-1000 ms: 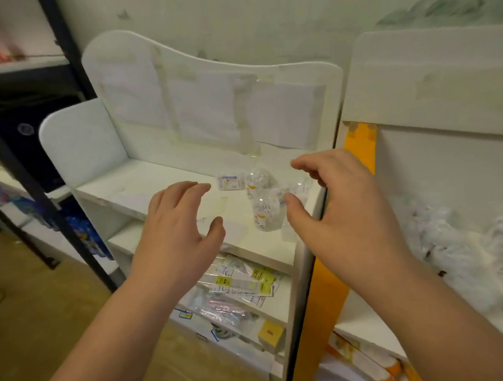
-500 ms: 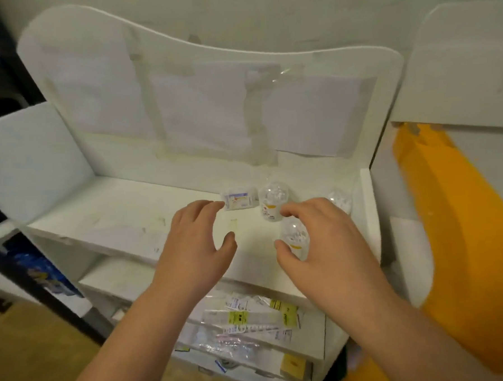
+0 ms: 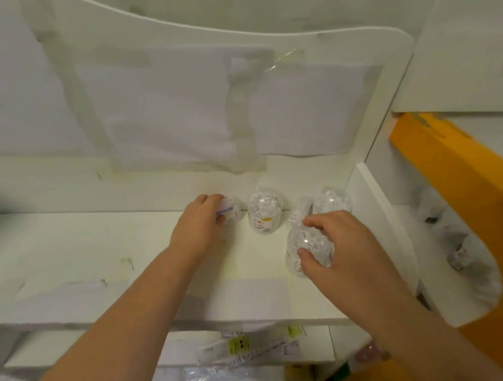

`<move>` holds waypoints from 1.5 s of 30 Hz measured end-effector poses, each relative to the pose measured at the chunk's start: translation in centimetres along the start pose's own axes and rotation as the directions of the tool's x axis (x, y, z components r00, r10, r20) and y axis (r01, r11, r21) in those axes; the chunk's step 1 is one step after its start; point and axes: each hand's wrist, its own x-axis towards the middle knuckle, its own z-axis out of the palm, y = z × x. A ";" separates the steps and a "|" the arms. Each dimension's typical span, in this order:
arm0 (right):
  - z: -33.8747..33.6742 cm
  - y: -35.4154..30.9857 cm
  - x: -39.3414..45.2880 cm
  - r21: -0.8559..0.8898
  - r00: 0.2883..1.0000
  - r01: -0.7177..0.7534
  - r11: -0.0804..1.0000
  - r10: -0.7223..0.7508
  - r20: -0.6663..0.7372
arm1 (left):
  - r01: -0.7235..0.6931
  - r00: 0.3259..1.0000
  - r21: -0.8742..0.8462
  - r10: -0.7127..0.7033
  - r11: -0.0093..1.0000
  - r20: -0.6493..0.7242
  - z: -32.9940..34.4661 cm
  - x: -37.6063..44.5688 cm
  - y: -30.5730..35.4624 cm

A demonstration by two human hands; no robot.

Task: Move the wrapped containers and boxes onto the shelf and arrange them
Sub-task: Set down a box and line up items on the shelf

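On the white shelf [image 3: 102,256], my left hand [image 3: 201,225] closes on a small clear box [image 3: 231,210] with a blue-striped label at the back. My right hand [image 3: 338,250] grips a wrapped clear container [image 3: 305,245] of white pieces near the shelf's right end. Between them a second wrapped container [image 3: 265,211] with a yellow-marked label stands upright. A third wrapped container [image 3: 332,200] sits in the back right corner against the side panel.
A taped white back panel [image 3: 167,113] rises behind the shelf. A lower shelf holds several flat packets with yellow labels [image 3: 247,348]. To the right, a second white unit with an orange board [image 3: 462,185] holds wrapped bundles [image 3: 463,255].
Both hands reached forward to the shelf's back. My left hand took hold of the small box and my right hand closed on the front container. The camera moved closer.
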 end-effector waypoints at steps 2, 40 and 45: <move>0.5 0.0 0.4 0.003 1.000 -0.020 1.000 0.020 -0.001 | 0.003 1.000 -0.041 -0.003 0.999 0.001 -0.2 -0.2 -0.5; -7.4 -4.1 0.8 0.182 0.953 -0.008 0.983 0.062 -0.295 | -0.187 0.941 -0.671 -0.065 0.718 -0.332 -9.4 -9.2 8.9; -14.4 -2.8 -3.2 0.192 0.874 0.020 0.981 0.076 -0.480 | -0.302 0.934 -0.730 0.038 0.613 -0.354 -9.6 -9.2 16.0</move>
